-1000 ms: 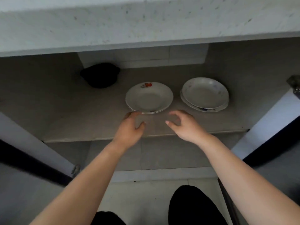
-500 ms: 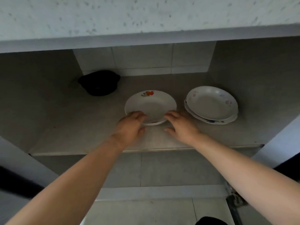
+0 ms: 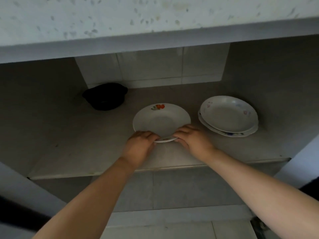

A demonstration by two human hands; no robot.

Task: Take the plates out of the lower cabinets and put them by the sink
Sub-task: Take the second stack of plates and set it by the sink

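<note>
While gripped: two hands [image 3: 165, 145], two plate stacks [image 3: 195, 121].

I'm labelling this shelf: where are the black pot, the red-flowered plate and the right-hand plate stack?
black pot [image 3: 105, 97], head view, its dark body.
red-flowered plate [image 3: 161, 120], head view, its centre.
right-hand plate stack [image 3: 227, 114], head view, top plate's centre.

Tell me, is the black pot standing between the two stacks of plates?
No, the black pot stands at the back left of the shelf, left of both the flowered plate stack and the right plate stack.
</note>
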